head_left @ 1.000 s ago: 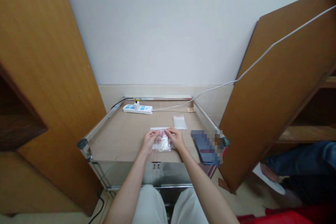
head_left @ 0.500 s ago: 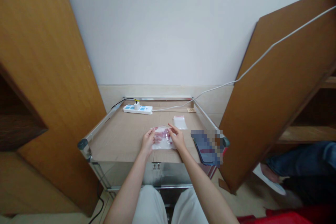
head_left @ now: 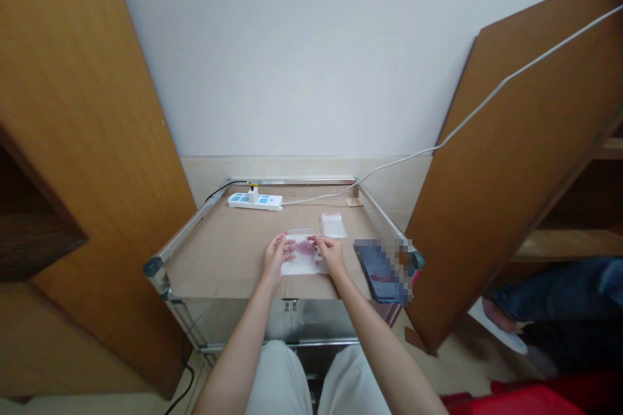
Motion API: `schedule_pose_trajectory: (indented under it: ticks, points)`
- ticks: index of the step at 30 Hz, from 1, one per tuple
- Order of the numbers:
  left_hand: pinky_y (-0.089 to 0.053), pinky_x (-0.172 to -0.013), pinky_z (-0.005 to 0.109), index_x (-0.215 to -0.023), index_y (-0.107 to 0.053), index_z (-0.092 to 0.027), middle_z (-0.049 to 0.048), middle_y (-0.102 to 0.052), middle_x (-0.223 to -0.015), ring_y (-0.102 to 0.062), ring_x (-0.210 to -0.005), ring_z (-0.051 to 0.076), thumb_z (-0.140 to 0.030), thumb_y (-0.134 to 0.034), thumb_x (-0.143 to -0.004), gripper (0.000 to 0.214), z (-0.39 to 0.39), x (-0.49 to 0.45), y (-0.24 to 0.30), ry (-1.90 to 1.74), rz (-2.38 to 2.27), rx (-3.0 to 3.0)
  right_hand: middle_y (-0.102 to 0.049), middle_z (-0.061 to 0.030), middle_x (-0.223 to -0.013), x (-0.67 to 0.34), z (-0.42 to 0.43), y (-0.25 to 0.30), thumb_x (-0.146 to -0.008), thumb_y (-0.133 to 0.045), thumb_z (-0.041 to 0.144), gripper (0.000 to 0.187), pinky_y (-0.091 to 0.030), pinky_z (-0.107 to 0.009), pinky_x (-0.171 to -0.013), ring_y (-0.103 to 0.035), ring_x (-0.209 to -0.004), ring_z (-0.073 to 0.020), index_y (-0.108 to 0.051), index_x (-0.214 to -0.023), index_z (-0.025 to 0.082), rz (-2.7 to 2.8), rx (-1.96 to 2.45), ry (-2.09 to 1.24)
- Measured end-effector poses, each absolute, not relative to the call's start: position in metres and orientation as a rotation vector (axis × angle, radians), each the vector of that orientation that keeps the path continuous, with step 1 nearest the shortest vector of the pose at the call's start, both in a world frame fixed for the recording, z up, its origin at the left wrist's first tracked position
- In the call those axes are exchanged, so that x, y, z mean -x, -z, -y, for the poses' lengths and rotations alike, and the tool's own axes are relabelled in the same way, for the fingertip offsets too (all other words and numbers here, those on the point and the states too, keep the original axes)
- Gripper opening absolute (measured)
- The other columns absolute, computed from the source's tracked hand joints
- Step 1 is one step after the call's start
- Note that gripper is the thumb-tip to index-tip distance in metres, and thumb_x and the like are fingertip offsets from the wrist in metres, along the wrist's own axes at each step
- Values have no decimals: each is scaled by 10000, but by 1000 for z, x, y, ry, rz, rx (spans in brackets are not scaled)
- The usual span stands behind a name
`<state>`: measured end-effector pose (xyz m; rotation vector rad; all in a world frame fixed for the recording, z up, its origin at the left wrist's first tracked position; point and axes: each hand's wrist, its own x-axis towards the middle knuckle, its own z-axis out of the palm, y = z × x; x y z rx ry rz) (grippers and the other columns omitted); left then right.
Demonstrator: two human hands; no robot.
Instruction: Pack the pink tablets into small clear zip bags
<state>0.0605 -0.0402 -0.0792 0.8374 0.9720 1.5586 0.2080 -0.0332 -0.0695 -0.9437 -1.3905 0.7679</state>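
The half-curled left hand (head_left: 275, 257) and pinching right hand (head_left: 329, 254) hold the bag (head_left: 304, 266) between them. It's flatter than before, seemingly smoothed out.

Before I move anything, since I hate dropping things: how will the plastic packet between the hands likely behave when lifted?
Probably floppy: the packet looks thin and film-like. Likely light for its size, as it appears flat between the left hand and right hand. Possibly slippery, given its smooth-looking surface.
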Motion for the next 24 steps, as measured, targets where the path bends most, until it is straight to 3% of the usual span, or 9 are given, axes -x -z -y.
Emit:
schedule_pose_trajectory:
  ticks: [10,15,24]
  points:
    - [-435,-531,199,-868,-530,-124,62,-596,-750,-562,-613,104,-402,-577,-621,375,38,-56,86,-1623,-1006,-903,-611,-90,-891,-233,-17,72,-648,-520,319,321,-437,-286,-653,-566,-746,-168,-560,-902,126,985,985,-790]
    - [-426,-521,197,-857,-541,-124,55,-597,-732,-559,-610,103,-379,-591,-604,362,35,-55,88,-1604,-996,-898,-598,-106,-897,-252,-50,65,-584,-526,231,302,-411,-335,-741,-545,-818,-200,-553,-864,124,1156,1170,-555]
    - [-417,-518,196,-847,-540,-123,61,-602,-735,-555,-606,103,-351,-596,-591,347,36,-55,85,-1589,-1008,-896,-599,-93,-843,-264,-73,88,-551,-484,158,289,-387,-349,-766,-535,-826,-217,-546,-833,137,1417,1392,-291]
